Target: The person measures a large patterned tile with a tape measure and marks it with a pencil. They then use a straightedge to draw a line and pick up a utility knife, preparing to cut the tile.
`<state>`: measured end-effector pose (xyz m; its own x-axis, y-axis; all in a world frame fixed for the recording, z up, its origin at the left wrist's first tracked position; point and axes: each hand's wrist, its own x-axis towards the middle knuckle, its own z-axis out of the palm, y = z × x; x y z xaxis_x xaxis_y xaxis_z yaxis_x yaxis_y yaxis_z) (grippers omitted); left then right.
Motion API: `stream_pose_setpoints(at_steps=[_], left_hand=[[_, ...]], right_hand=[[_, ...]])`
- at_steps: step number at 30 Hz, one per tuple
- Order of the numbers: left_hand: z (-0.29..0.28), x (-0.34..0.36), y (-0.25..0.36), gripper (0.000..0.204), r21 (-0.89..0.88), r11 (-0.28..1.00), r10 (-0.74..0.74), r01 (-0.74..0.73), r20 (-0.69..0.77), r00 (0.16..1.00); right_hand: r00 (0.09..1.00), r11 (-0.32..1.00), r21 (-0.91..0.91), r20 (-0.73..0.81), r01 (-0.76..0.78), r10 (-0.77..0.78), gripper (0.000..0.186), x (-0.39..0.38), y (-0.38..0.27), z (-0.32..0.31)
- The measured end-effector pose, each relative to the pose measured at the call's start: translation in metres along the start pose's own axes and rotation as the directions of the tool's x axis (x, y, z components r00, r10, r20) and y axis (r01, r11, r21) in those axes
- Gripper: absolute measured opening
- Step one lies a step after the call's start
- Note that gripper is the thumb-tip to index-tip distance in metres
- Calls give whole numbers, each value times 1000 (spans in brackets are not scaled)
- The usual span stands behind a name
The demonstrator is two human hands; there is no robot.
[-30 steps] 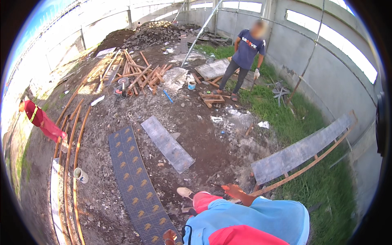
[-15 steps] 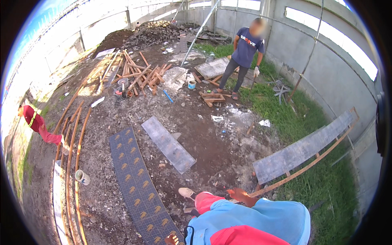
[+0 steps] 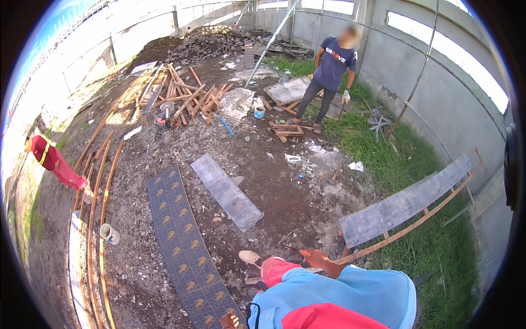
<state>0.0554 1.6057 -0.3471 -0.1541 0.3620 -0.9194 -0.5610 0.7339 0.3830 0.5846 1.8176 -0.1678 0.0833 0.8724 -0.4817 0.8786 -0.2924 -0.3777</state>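
My right hand [image 3: 315, 256] is in front of my blue shirt, beside the near end of a long wooden frame. Its fingers are closed, and a thin dark thing seems to stick out toward the left, too small to name. My left hand [image 3: 230, 320] shows only in part at the lower edge, its fingers curled; whatever it may hold is hidden. Behind it lies a long dark patterned board [image 3: 189, 241] on the dirt. A shorter grey board [image 3: 226, 192] lies beyond my shoe. The wooden frame [image 3: 405, 233] carries grey panels [image 3: 405, 203] at the right.
A person in a dark shirt [image 3: 334, 63] stands at the back right, gloved, holding a thin tool. At the left, someone in red [image 3: 52, 159] stands beside long wooden strips [image 3: 101, 214] and a white bucket [image 3: 109, 234]. Scrap lumber [image 3: 183, 96] is heaped farther back.
My right hand has shifted slightly, and a thin dark thing now shows at its fingertips. The person in red has moved slightly rightward. The view has shifted a little.
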Motion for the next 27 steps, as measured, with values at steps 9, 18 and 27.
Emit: stream_pose_setpoints(at_steps=[9,18,27], left_hand=[[-4,2,1,23,6,1000,2,-2,4,1000],[-5,-2,2,23,13,1000,1,-1,1,1000],[-10,-3,1,23,21,1000,0,0,9,1000]], right_hand=[[999,999,25,30,-21,20,56,-1,-2,-9],[1000,999,-36,-7,6,-6,56,0,-14,-13],[999,999,-42,33,-4,5,54,-7,-22,-14]])
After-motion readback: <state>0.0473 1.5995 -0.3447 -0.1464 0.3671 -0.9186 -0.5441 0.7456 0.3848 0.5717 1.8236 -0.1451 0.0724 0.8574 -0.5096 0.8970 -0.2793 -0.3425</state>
